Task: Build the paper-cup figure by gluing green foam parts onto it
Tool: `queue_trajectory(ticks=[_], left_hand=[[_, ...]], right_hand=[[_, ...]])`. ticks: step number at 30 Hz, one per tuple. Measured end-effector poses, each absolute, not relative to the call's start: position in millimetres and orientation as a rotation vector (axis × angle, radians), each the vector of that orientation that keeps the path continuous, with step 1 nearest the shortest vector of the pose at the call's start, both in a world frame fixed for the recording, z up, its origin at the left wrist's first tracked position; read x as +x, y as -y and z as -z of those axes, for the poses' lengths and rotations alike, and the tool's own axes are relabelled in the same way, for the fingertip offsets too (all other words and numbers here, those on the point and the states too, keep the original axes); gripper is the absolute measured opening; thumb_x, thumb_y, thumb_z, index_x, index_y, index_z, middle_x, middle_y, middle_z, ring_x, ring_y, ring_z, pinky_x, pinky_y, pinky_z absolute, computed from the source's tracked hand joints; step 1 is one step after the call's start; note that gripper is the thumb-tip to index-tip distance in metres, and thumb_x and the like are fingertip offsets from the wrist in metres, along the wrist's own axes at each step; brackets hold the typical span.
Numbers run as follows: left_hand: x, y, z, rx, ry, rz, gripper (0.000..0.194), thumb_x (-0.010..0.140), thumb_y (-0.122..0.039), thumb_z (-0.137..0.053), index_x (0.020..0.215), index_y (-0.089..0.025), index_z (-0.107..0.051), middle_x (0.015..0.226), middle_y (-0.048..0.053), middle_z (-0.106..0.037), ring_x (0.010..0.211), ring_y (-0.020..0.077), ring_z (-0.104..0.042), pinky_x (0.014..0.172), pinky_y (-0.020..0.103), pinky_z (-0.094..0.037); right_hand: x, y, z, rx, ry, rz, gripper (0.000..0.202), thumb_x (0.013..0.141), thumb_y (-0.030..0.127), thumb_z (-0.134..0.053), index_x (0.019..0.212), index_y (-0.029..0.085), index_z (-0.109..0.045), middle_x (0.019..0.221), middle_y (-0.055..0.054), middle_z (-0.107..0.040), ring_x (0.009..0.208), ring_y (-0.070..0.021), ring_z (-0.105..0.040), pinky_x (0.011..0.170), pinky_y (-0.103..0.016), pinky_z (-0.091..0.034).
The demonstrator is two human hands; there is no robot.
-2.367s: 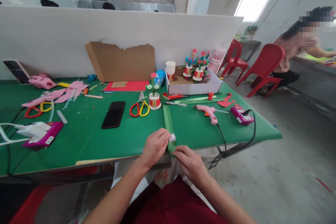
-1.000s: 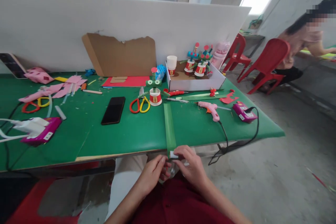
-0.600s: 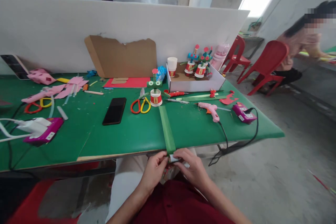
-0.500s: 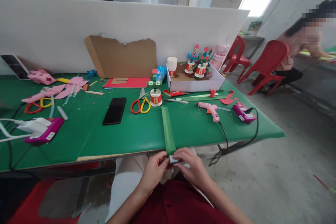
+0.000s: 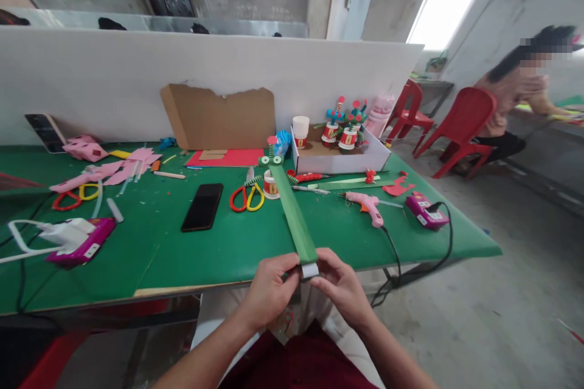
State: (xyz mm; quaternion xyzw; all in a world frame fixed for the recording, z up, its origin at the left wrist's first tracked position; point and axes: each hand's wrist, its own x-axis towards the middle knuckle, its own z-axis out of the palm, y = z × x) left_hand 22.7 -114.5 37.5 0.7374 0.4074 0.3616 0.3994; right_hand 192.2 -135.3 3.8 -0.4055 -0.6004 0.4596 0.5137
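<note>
Both hands are closed in a pinch at the near edge of the table (image 5: 250, 246), the left hand (image 5: 274, 285) and the right hand (image 5: 343, 284) gripping opposite ends of a small white roll (image 5: 311, 270) at the near end of a green strip (image 5: 294, 216). Half a second ago the strip lay along the table with its far end short of the cup figure (image 5: 269, 186); now it cuts across the view of that figure and appears lifted, so the hands seem to carry its weight and the roll faces the person more openly. How much is wound on the roll cannot be told. Far right, a white box (image 5: 341, 163) holds stacked paper cups (image 5: 300, 127) at its left end and more figures on red cups (image 5: 348, 137) to their right. Just beyond its right end stands a pink container (image 5: 380, 114), contents unclear. Near the strip, a dark phone (image 5: 202, 207) lies to the left and a pink glue gun (image 5: 366, 202) to the right.
</note>
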Motion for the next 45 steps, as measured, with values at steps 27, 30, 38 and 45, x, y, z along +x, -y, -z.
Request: queue_trajectory(ticks=[27, 30, 38, 45], left_hand=[[-31.8, -46.4, -51.4, 2.015, -0.951, -1.549, 0.024, 0.086, -0.03, -0.048, 0.073, -0.016, -0.063, 0.086, 0.005, -0.059, 0.083, 0.0173, -0.057, 0.076, 0.026, -0.046], [-29.8, -49.6, -45.3, 1.967, -1.075, -1.573, 0.027, 0.086, -0.033, -0.053, 0.065, -0.016, -0.058, 0.076, 0.002, -0.056, 0.074, 0.0144, -0.054, 0.07, 0.023, -0.044], [-31.2, -56.9, -35.3, 1.899, -1.128, -1.587, 0.028, 0.081, -0.033, -0.058, 0.059, -0.017, -0.051, 0.064, -0.002, -0.049, 0.061, 0.0108, -0.047, 0.059, 0.021, -0.04], [-32.1, -58.5, -32.0, 1.821, -1.122, -1.536, 0.023, 0.079, -0.034, -0.062, 0.064, -0.016, -0.06, 0.066, 0.0, -0.058, 0.062, 0.0119, -0.052, 0.062, 0.022, -0.044]], right_hand=[[122.3, -59.4, -33.3, -0.661, 1.207, -1.41, 0.037, 0.059, 0.04, -0.082, 0.082, 0.021, -0.059, 0.065, 0.005, -0.062, 0.054, -0.01, -0.058, 0.058, -0.025, -0.049], [120.0, -58.8, -31.4, -0.66, 1.205, -1.439, 0.04, 0.056, 0.039, -0.084, 0.079, 0.021, -0.057, 0.065, 0.006, -0.061, 0.053, -0.0099, -0.059, 0.058, -0.025, -0.05], [116.8, -60.8, -24.9, -0.711, 1.227, -1.466, 0.043, 0.058, 0.044, -0.082, 0.077, 0.021, -0.051, 0.053, 0.008, -0.058, 0.046, -0.0108, -0.057, 0.052, -0.025, -0.049], [116.1, -65.1, -22.4, -0.757, 1.227, -1.418, 0.04, 0.057, 0.042, -0.081, 0.077, 0.02, -0.054, 0.06, 0.008, -0.056, 0.045, -0.0076, -0.053, 0.047, -0.023, -0.046]])
